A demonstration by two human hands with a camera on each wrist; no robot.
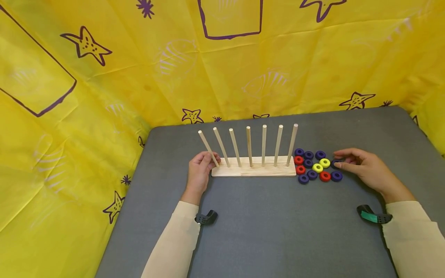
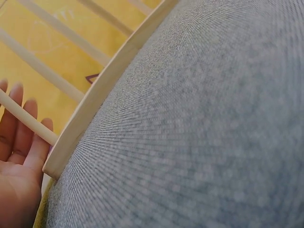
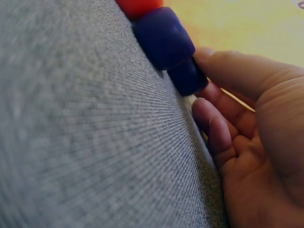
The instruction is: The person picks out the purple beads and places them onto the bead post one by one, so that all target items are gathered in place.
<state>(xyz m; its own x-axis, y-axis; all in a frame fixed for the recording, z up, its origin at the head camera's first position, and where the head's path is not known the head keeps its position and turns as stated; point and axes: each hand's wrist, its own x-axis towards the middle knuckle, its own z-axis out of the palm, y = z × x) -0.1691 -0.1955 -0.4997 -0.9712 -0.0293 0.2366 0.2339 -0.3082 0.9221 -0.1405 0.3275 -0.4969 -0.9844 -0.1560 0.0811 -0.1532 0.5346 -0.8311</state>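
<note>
A pale wooden rack (image 1: 253, 171) with a row of upright pegs lies across the table. My left hand (image 1: 199, 173) is at its left end, touching around the foot of the leftmost peg (image 1: 208, 148). Extended fingers (image 2: 23, 135) show behind that peg in the left wrist view. On the right, my right hand (image 1: 368, 172) pinches a dark blue ring (image 3: 187, 78) at the edge of a group of rings, its thumb against the ring. Another blue ring (image 3: 164, 38) overlaps it in the right wrist view. Two yellow rings (image 1: 325, 163) lie near it.
Several blue rings (image 1: 303, 178) and three red rings (image 1: 300, 170) lie flat beside the rack's right end. The grey table (image 1: 250, 231) extends in front of both arms. A yellow patterned cloth (image 1: 222, 77) hangs behind and at the sides.
</note>
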